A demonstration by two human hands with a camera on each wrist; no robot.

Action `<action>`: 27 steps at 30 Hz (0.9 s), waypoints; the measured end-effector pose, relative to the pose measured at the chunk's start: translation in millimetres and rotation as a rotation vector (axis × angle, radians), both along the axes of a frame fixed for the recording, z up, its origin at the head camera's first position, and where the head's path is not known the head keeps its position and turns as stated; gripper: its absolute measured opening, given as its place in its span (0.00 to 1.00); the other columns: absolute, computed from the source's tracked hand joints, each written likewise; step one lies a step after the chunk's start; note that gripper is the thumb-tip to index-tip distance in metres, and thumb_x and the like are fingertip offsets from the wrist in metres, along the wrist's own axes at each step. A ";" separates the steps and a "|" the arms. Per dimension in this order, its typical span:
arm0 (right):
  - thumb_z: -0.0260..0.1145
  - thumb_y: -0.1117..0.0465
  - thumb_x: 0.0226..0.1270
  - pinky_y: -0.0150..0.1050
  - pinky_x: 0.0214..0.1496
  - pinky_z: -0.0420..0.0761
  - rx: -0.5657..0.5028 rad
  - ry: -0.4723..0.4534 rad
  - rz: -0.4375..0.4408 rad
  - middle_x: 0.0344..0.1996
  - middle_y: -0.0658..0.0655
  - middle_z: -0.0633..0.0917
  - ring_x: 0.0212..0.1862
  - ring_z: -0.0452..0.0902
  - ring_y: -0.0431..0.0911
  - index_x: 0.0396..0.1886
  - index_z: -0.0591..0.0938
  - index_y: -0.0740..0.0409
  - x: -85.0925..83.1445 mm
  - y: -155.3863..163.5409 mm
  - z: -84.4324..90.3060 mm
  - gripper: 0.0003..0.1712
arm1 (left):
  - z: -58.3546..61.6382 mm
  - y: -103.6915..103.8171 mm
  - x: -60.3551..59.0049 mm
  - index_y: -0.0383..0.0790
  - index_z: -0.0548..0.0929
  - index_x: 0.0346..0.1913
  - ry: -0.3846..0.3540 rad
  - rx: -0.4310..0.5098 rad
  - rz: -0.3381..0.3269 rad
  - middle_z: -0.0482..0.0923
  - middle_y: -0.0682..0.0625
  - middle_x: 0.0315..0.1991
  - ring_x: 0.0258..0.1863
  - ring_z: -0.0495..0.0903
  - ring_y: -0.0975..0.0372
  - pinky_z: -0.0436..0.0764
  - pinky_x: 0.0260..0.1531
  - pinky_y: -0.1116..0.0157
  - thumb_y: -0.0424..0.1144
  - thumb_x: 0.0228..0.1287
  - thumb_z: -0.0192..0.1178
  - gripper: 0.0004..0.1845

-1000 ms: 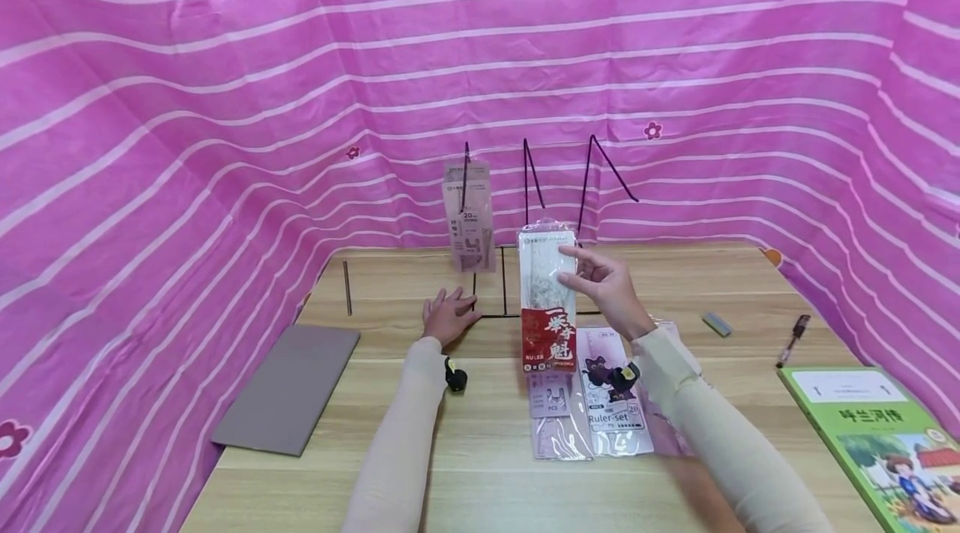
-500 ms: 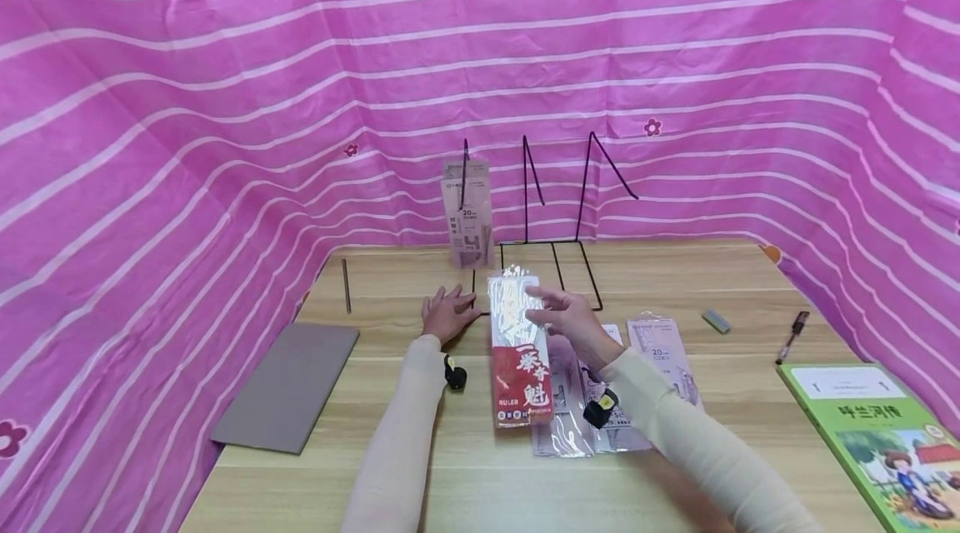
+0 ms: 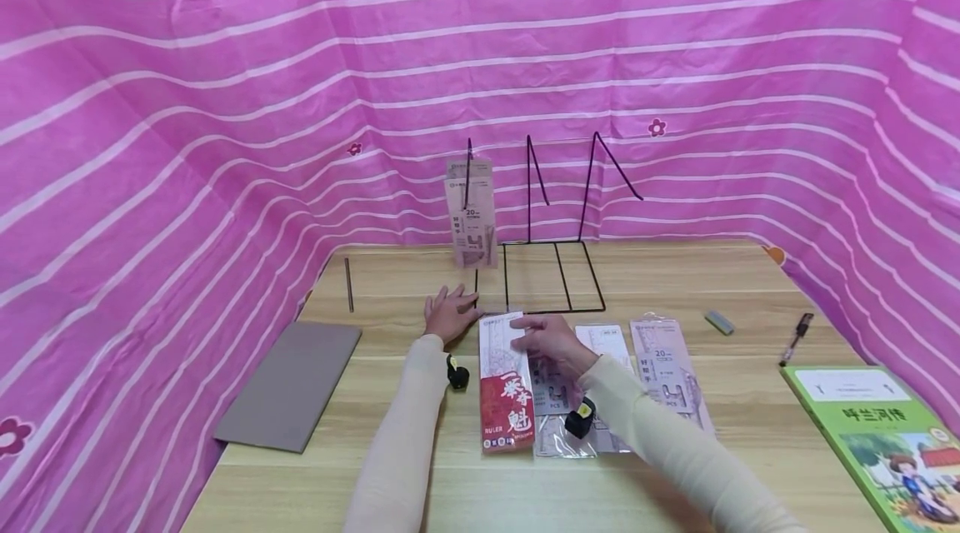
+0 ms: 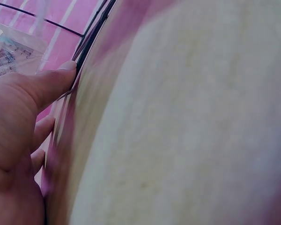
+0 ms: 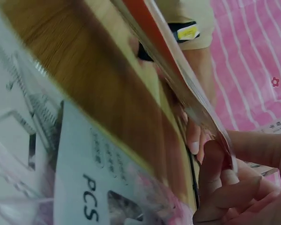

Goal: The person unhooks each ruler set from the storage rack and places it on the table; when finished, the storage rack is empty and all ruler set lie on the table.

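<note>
Pink striped cloth walls in a wooden worktop (image 3: pixel 675 283). The right hand (image 3: pixel 551 341) pinches the upper end of a red ruler pack (image 3: pixel 506 383), which lies near the worktop's middle, just left of other ruler packs (image 3: pixel 667 366). The left hand (image 3: pixel 448 315) rests flat with fingers spread, touching the base of a black wire rack (image 3: pixel 551 279) that holds one pack (image 3: pixel 471 212) upright.

Left hand (image 3: pixel 448 313) lies flat, fingers spread; right hand (image 3: pixel 551 343) fingers pinch
</note>
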State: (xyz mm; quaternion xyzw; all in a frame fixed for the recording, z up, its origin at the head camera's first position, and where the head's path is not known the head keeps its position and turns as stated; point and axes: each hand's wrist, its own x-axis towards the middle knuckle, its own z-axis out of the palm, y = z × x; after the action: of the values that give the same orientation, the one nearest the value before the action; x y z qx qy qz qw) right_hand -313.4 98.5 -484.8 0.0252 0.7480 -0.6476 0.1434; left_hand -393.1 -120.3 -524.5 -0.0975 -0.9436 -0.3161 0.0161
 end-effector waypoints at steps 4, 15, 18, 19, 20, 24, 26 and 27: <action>0.73 0.74 0.52 0.34 0.37 0.82 0.073 0.032 0.015 0.33 0.60 0.89 0.31 0.82 0.41 0.54 0.84 0.68 -0.5 -2.3 -5.0 0.26 | -2.0 0.7 -1.1 0.48 0.80 0.66 0.000 0.003 0.007 0.63 0.44 0.76 0.79 0.49 0.41 0.37 0.75 0.39 0.51 0.70 0.61 0.24; 0.75 0.72 0.52 0.32 0.31 0.78 0.253 0.073 0.097 0.22 0.52 0.80 0.24 0.75 0.41 0.54 0.85 0.66 -1.6 -7.6 -2.2 0.25 | -1.0 0.2 -0.6 0.48 0.79 0.66 -0.019 0.023 0.007 0.61 0.44 0.77 0.80 0.47 0.42 0.35 0.76 0.40 0.50 0.70 0.61 0.24; 0.76 0.70 0.52 0.31 0.27 0.77 0.359 0.117 0.130 0.23 0.55 0.82 0.20 0.73 0.40 0.54 0.85 0.64 -2.8 -9.2 0.3 0.26 | 0.2 0.2 0.3 0.47 0.80 0.66 -0.007 0.021 0.003 0.62 0.43 0.76 0.79 0.48 0.41 0.36 0.75 0.39 0.50 0.70 0.61 0.24; 0.76 0.69 0.52 0.31 0.26 0.76 0.382 0.120 0.136 0.24 0.56 0.84 0.19 0.73 0.39 0.54 0.86 0.63 -3.1 -9.4 1.7 0.25 | 0.6 0.3 0.7 0.46 0.80 0.66 -0.003 0.021 0.002 0.62 0.43 0.76 0.79 0.48 0.41 0.36 0.75 0.38 0.50 0.70 0.61 0.24; 0.76 0.68 0.52 0.31 0.25 0.76 0.409 0.120 0.146 0.26 0.59 0.85 0.19 0.73 0.39 0.54 0.86 0.62 -3.1 -9.6 2.7 0.25 | 0.9 0.2 1.0 0.46 0.80 0.66 0.000 0.020 0.001 0.62 0.43 0.76 0.79 0.48 0.41 0.36 0.75 0.38 0.50 0.70 0.61 0.24; 0.77 0.67 0.53 0.30 0.24 0.76 0.455 0.127 0.174 0.34 0.60 0.88 0.19 0.72 0.38 0.53 0.87 0.59 -1.8 -8.1 6.6 0.24 | 1.2 0.3 1.7 0.47 0.79 0.66 0.000 0.014 0.001 0.62 0.43 0.76 0.79 0.49 0.41 0.37 0.75 0.38 0.50 0.71 0.61 0.24; 0.76 0.67 0.54 0.30 0.23 0.76 0.456 0.137 0.192 0.29 0.60 0.87 0.18 0.72 0.37 0.53 0.86 0.60 -1.4 -6.3 8.0 0.23 | 1.4 0.3 2.0 0.47 0.79 0.66 -0.001 0.013 0.000 0.62 0.43 0.76 0.79 0.49 0.41 0.37 0.75 0.38 0.50 0.71 0.61 0.24; 0.76 0.66 0.55 0.30 0.25 0.75 0.459 0.146 0.193 0.28 0.56 0.87 0.18 0.72 0.37 0.53 0.87 0.60 -2.0 -5.0 8.7 0.23 | 1.7 0.4 2.1 0.46 0.80 0.66 0.001 0.015 0.000 0.63 0.43 0.76 0.79 0.49 0.41 0.37 0.75 0.38 0.50 0.71 0.61 0.24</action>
State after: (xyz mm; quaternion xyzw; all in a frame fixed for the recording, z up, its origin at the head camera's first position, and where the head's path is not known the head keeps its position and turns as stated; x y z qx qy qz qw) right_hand -315.4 93.5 -476.1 -0.0613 0.8826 -0.4443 0.1409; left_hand -391.1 -119.9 -522.8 -0.0975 -0.9412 -0.3229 0.0174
